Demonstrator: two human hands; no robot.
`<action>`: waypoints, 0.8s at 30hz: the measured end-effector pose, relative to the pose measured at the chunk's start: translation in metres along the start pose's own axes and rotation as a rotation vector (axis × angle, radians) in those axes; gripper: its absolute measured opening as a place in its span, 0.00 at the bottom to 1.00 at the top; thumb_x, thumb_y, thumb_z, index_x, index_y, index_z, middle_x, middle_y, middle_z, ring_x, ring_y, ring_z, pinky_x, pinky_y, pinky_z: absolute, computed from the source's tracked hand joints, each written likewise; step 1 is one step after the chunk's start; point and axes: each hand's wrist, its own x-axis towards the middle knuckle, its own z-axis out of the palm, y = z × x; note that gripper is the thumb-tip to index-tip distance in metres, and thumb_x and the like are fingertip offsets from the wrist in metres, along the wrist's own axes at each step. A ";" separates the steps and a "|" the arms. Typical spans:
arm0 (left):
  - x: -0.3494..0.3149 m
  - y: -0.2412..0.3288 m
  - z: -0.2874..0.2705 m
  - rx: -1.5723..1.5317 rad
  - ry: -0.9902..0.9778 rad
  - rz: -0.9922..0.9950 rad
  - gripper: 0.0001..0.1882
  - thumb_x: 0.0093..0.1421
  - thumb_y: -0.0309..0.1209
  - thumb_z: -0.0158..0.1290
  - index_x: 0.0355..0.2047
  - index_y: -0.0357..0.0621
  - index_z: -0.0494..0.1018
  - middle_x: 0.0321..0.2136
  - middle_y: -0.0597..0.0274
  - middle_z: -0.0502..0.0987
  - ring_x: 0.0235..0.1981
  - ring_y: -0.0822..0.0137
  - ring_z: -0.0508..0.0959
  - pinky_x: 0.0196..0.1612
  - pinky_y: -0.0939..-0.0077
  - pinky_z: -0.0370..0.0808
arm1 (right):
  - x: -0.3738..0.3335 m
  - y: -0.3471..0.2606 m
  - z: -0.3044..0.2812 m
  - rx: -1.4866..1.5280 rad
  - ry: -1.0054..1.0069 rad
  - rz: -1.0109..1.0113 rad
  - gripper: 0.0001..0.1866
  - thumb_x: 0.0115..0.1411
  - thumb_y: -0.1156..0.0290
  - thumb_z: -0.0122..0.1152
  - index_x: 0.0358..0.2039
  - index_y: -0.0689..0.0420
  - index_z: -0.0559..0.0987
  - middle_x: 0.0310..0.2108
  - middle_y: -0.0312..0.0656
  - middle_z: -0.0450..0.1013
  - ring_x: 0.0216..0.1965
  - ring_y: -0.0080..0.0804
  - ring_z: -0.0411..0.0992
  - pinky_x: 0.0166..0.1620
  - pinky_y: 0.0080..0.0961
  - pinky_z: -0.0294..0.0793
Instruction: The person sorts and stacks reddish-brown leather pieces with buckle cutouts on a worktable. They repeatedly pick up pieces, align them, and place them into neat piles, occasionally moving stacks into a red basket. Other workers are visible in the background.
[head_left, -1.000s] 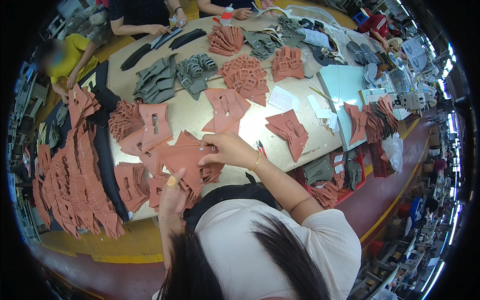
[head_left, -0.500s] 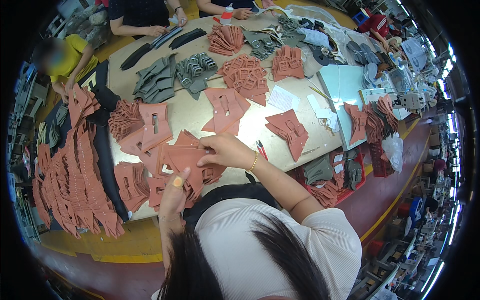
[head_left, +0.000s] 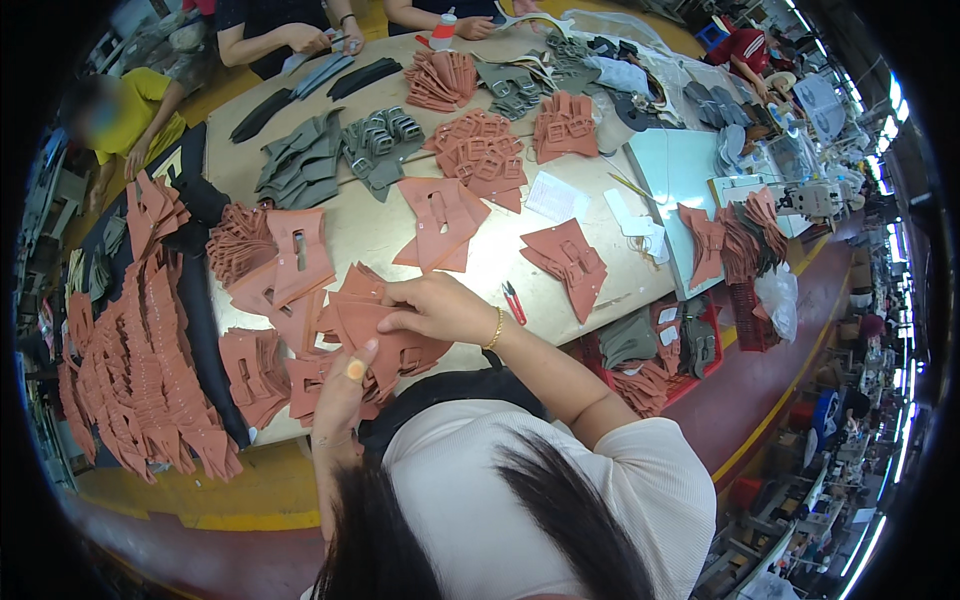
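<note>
Terracotta cut leather pieces [head_left: 362, 318] with slots are between my two hands near the table's front edge. My left hand [head_left: 343, 392] grips them from below, thumb on top, a round tan patch on the thumb. My right hand [head_left: 440, 306] pinches their upper right edge between thumb and fingers; a gold bracelet circles that wrist. Slotted terracotta pieces [head_left: 258, 368] lie in a stack to the left, with another fanned stack [head_left: 302, 256] just beyond. A further pile [head_left: 440, 225] rests ahead of my right hand.
Buckled terracotta pieces [head_left: 480, 150] and grey-green ones [head_left: 378, 150] cover the far table. Red-handled snips [head_left: 514, 303] lie right of my hand. A red crate [head_left: 706, 368] of pieces stands at the right edge. Long terracotta rows [head_left: 150, 350] fill the left; co-workers stand around.
The view has shifted slightly. My right hand has moved a little to the left along the pieces' edge; both hands keep hold of them.
</note>
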 end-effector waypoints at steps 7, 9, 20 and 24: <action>-0.003 0.002 0.005 0.149 -0.021 -0.005 0.24 0.63 0.43 0.50 0.48 0.32 0.69 0.40 0.60 0.73 0.38 0.74 0.71 0.44 0.80 0.67 | -0.002 -0.006 -0.005 -0.009 -0.045 0.038 0.15 0.55 0.57 0.63 0.30 0.56 0.78 0.23 0.46 0.74 0.27 0.45 0.74 0.31 0.36 0.70; -0.004 0.001 0.008 0.220 -0.049 0.001 0.24 0.64 0.44 0.50 0.48 0.32 0.70 0.39 0.60 0.74 0.38 0.74 0.71 0.44 0.80 0.67 | -0.004 -0.007 -0.003 -0.013 -0.028 0.008 0.14 0.56 0.57 0.61 0.29 0.57 0.78 0.22 0.47 0.74 0.26 0.46 0.74 0.31 0.36 0.70; -0.001 0.001 0.011 0.388 -0.136 0.044 0.24 0.65 0.47 0.47 0.44 0.34 0.71 0.26 0.68 0.72 0.23 0.80 0.64 0.25 0.84 0.62 | -0.003 -0.012 -0.006 -0.056 -0.012 -0.080 0.13 0.55 0.58 0.63 0.28 0.56 0.77 0.21 0.44 0.73 0.23 0.41 0.73 0.28 0.32 0.70; 0.000 0.002 0.011 0.463 -0.159 0.058 0.23 0.65 0.47 0.46 0.41 0.35 0.72 0.23 0.71 0.69 0.23 0.80 0.63 0.25 0.82 0.61 | -0.001 -0.016 -0.006 0.032 -0.031 -0.060 0.12 0.56 0.59 0.60 0.29 0.54 0.79 0.23 0.45 0.75 0.26 0.45 0.74 0.32 0.35 0.71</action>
